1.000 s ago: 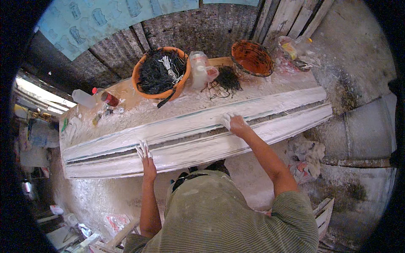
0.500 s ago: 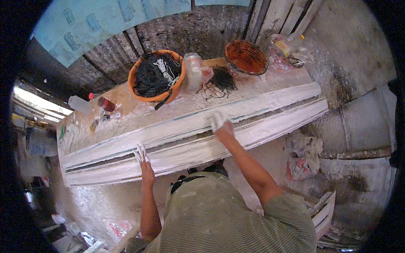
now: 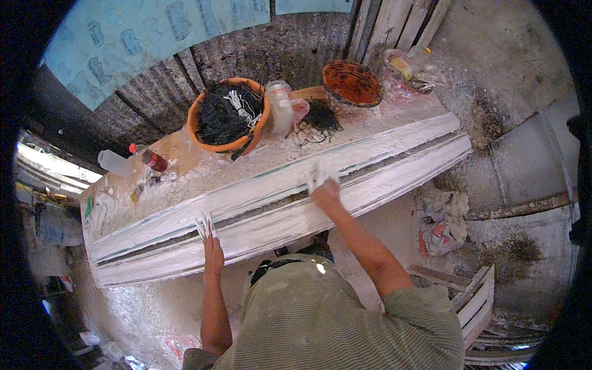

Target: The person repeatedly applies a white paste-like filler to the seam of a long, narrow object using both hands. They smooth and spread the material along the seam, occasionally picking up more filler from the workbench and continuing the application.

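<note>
Two long bands of wet white plaster-like material lie side by side on the workbench, the far band (image 3: 401,146) and the near band (image 3: 407,171), with a dark gap between them. My left hand (image 3: 210,237), its fingers coated white, stretches flat and spread over the near band by the gap and holds nothing. Farther right, my right hand (image 3: 324,187) is over the gap and the far band. Motion blurs its white-coated fingers, so whether they grip anything is hidden.
Along the bench's far side stand an orange tub (image 3: 192,123) of black fibres, a translucent plastic jug (image 3: 279,111), a loose black fibre bundle (image 3: 320,117) and an orange-lined bowl (image 3: 351,83). Bottles (image 3: 154,160) lie at the left. A wooden crate (image 3: 478,305) is at lower right.
The view has shifted slightly. My left hand stays over the near band with fingers spread. My right hand remains near the gap, blurred in both frames.
</note>
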A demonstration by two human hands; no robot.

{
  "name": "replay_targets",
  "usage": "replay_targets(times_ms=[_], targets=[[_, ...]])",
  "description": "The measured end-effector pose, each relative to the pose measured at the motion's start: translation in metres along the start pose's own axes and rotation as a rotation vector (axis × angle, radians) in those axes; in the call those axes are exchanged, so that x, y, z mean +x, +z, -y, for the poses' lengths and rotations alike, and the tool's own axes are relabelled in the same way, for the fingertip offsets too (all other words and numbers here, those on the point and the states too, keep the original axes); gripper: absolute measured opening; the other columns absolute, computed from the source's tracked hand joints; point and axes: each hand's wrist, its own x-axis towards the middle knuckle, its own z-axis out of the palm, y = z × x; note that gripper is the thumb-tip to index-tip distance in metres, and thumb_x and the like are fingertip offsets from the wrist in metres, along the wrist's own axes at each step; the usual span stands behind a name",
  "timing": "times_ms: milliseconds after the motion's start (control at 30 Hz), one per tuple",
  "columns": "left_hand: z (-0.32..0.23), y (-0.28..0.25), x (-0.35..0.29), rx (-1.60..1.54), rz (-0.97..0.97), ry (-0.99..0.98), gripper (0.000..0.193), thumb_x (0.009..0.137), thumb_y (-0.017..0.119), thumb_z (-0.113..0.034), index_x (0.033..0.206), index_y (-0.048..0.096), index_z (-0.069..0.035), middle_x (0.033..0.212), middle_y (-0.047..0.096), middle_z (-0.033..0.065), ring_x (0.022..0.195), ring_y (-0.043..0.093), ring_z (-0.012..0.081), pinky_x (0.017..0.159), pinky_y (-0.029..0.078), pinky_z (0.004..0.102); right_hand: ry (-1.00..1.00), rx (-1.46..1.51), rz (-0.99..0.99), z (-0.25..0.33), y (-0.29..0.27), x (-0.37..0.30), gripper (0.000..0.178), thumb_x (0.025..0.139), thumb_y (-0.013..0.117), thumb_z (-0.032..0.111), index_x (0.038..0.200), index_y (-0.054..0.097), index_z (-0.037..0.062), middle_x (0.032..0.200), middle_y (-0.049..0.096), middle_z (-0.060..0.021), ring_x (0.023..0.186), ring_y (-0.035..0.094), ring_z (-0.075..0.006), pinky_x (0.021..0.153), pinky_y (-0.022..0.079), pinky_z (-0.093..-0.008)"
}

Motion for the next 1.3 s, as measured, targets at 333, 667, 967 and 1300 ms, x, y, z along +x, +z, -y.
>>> replay_targets(times_ms=[333,667,967,1300], targets=[[-0.082,-0.04,0.027,0.027,0.057,0.231,0.061,0.095,0.04,-0.013,0.153,0.025,-0.002,0.153,0.029,0.0295,0.144,0.022,0.0467,0.119,0.018,0.0467,-0.063,0.16,-0.022,0.065,0.025,-0.037,0.087,0.094,0.049,0.055,0.151,0.022,-0.0058,0.15,0.029,-0.0354,0.14,0.027,-0.0516,0.118,0.013,-0.056],[-0.092,0.006,0.08,0.207,0.157,0.379,0.055,0.097,0.036,-0.018,0.147,0.034,0.005,0.153,0.031,0.0283,0.142,0.024,0.0468,0.119,0.017,0.0475,-0.431,-0.168,0.399,0.147,0.04,0.012,0.037,0.087,0.062,0.026,0.114,0.07,0.001,0.119,0.065,-0.0235,0.112,0.058,-0.0464,0.09,0.047,-0.0611],[-0.166,0.057,0.073,0.114,0.182,0.144,0.06,0.095,0.037,-0.012,0.154,0.025,-0.003,0.159,0.017,0.026,0.148,0.009,0.0445,0.122,0.01,0.0465,0.134,0.023,0.111,-0.094,0.049,0.128,0.027,0.087,0.057,0.025,0.098,0.077,0.0107,0.107,0.072,-0.0129,0.1,0.067,-0.0345,0.085,0.049,-0.0569],[-0.269,0.056,0.045,0.081,0.041,0.259,0.062,0.094,0.037,-0.015,0.154,0.025,-0.003,0.159,0.018,0.0262,0.149,0.008,0.0445,0.121,0.009,0.0455,0.222,-0.099,-0.059,-0.289,-0.045,0.127,0.032,0.09,0.053,0.028,0.096,0.077,0.0082,0.101,0.074,-0.0128,0.097,0.069,-0.0369,0.083,0.053,-0.0524]])
